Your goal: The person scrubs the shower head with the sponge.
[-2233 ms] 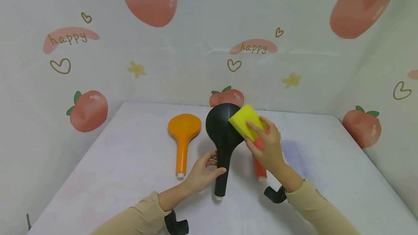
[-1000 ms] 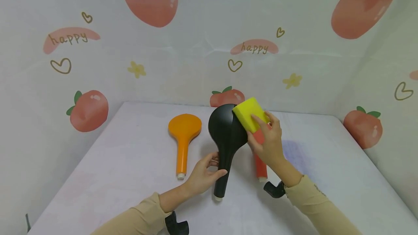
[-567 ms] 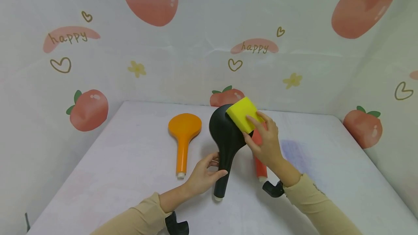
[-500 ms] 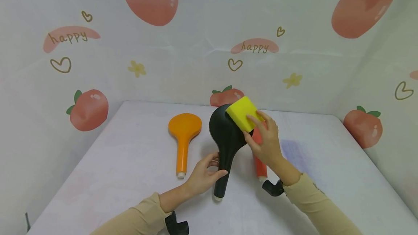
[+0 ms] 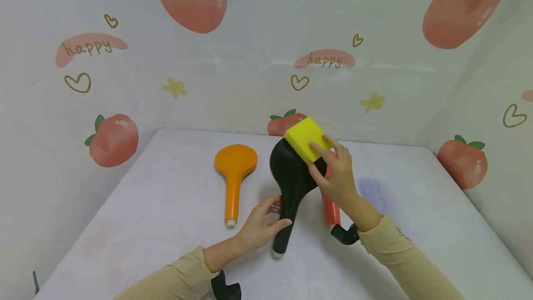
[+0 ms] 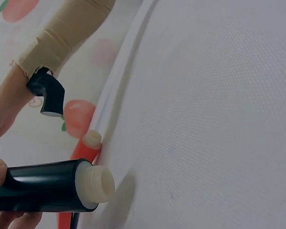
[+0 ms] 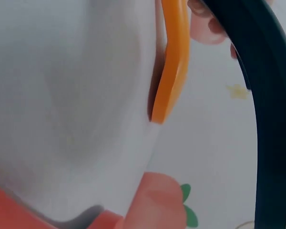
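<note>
A black shower head stands tilted up off the white table, its white threaded end low near the table. My left hand grips its black handle. My right hand holds a yellow sponge and presses it against the upper right of the black head, whose edge fills the right wrist view. A red shower head lies behind my right hand, mostly hidden.
An orange shower head lies flat on the table to the left of the black one, also seen edge-on. The red handle lies just beyond the black handle's end. Fruit-printed walls enclose the table on three sides.
The sponge has slid up and to the left across the black head's upper edge. The black head has tipped slightly to the right. My left hand keeps its grip on the handle.
</note>
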Action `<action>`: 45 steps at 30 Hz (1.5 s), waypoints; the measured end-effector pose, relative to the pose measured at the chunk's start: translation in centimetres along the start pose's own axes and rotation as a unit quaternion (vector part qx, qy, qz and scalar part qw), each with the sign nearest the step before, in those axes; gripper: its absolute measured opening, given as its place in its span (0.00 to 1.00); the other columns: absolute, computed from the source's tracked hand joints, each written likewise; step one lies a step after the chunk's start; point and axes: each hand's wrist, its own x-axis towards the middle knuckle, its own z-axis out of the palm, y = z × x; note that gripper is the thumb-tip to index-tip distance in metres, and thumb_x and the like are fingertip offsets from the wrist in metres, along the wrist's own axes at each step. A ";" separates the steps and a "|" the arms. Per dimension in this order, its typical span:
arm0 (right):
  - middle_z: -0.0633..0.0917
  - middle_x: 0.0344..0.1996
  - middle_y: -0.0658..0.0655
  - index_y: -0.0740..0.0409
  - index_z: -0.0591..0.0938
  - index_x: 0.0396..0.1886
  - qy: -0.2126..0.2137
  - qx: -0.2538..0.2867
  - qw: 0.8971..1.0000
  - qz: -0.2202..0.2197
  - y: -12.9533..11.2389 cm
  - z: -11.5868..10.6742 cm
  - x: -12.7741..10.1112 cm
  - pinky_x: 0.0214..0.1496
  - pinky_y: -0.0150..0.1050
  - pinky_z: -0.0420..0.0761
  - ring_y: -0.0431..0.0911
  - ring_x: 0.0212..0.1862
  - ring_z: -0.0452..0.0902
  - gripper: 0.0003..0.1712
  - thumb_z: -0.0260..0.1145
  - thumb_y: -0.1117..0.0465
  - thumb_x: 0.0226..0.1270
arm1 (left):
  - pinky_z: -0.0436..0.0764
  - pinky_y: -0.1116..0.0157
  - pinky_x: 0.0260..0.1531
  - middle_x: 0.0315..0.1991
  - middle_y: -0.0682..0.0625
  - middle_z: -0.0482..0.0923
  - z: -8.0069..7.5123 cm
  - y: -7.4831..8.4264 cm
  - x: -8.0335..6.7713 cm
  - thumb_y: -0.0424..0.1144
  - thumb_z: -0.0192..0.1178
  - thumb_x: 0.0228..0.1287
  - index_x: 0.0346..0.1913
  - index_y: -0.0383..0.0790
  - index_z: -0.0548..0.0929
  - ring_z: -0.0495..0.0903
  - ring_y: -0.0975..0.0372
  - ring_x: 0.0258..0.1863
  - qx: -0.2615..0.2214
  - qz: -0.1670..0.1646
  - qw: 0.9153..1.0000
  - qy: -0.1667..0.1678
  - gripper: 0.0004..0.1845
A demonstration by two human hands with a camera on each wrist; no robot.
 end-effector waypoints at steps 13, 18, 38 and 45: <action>0.73 0.55 0.72 0.62 0.81 0.50 0.010 -0.007 1.000 -0.005 -0.3 0.5 0.5 0.51 0.58 0.65 0.66 0.52 0.66 0.23 0.69 0.68 0.49 | 0.83 0.66 0.44 0.51 0.37 0.73 0.1 0.0 -0.1 0.33 0.61 0.60 0.60 0.30 0.67 0.75 0.49 0.48 0.002 -0.004 1.000 -0.002 0.26; 0.74 0.54 0.71 0.59 0.82 0.49 -0.014 -0.013 0.996 -0.082 -0.9 1.2 0.0 0.52 0.58 0.68 0.64 0.53 0.68 0.18 0.62 0.56 0.62 | 0.83 0.66 0.44 0.51 0.36 0.72 0.1 0.1 -0.2 0.34 0.61 0.60 0.61 0.29 0.67 0.75 0.49 0.48 0.005 -0.006 1.000 0.000 0.27; 0.76 0.53 0.66 0.54 0.82 0.47 -0.063 -0.003 0.987 -0.150 -1.7 1.8 -1.1 0.53 0.54 0.70 0.60 0.54 0.68 0.16 0.57 0.52 0.67 | 0.83 0.67 0.45 0.53 0.36 0.71 0.3 -0.4 0.2 0.34 0.60 0.62 0.62 0.30 0.66 0.75 0.50 0.47 -0.018 -0.010 1.000 -0.012 0.27; 0.76 0.52 0.69 0.57 0.83 0.46 -0.037 -0.014 0.991 -0.132 -1.4 1.3 -1.3 0.53 0.57 0.68 0.62 0.52 0.69 0.21 0.53 0.48 0.69 | 0.83 0.66 0.44 0.52 0.36 0.72 0.2 -0.5 0.0 0.33 0.61 0.61 0.61 0.29 0.67 0.75 0.50 0.47 -0.009 -0.010 1.000 -0.002 0.27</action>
